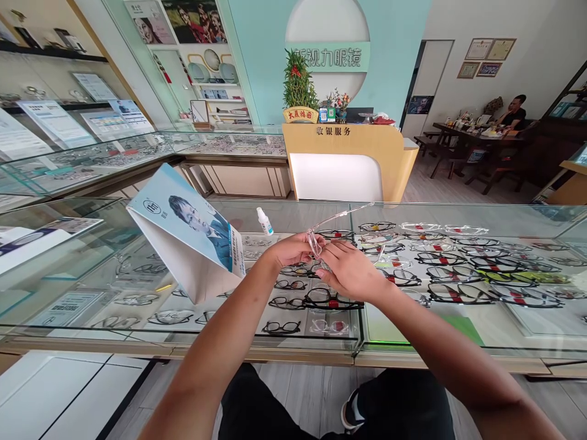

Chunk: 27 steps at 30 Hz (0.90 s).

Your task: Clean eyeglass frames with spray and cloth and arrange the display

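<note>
Both hands meet above a glass-topped display counter [293, 353], clamped together on a pair of clear-framed glasses [314, 244]. The left hand [297, 249] holds the frame from one side; the right hand [349, 267] closes over the other, hiding part of it. One temple arm points up and away from the fingers. Beneath the glass lie rows of spectacles [281, 327], many dark-rimmed, several with red labels. On the counter, a white bottle [265, 221] stands tilted in view beyond the left hand, and a folded advertising stand [183, 214] bearing a portrait occupies the left side. Across the floor [424, 174], a yellow-and-white service desk [398, 162] carries a leafy plant [297, 85], before a pale green wall [257, 36]. Far right: a seated person [516, 115] at a dark table [474, 131], below and right of four framed certificates [486, 58].
</note>
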Available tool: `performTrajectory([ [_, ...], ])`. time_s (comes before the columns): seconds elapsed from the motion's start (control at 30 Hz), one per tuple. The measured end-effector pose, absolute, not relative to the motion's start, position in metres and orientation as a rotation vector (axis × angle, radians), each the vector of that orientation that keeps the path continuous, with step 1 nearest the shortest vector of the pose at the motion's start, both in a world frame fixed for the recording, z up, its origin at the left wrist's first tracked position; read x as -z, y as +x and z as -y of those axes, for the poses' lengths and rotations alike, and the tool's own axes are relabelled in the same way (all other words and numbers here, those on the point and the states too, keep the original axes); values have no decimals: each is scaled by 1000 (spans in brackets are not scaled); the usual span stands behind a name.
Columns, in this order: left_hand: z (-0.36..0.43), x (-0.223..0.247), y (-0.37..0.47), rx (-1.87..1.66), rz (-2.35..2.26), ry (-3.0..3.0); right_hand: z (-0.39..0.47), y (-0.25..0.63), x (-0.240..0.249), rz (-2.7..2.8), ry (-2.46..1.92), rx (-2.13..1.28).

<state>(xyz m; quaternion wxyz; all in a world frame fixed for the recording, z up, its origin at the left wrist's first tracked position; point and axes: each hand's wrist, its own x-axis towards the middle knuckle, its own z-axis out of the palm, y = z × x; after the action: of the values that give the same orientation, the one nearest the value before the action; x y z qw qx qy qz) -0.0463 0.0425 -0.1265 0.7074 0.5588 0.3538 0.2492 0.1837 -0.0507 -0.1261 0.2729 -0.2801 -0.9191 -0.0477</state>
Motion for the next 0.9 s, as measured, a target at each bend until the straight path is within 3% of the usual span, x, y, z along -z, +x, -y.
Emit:
performTrajectory([
  [0.3,-47,126,-55,-407,-769,1272,56,182,126,2505,-667,134],
  [0.6,-53,139,-56,-509,-784,1165,54,182,127,2457,-652,149],
  [0.73,-49,130,-54,-681,-789,1147,52,185,124,2405,-700,143],
  [0.9,-56,113,-59,-1149,-846,1139,43,198,117,2239,-847,-7],
])
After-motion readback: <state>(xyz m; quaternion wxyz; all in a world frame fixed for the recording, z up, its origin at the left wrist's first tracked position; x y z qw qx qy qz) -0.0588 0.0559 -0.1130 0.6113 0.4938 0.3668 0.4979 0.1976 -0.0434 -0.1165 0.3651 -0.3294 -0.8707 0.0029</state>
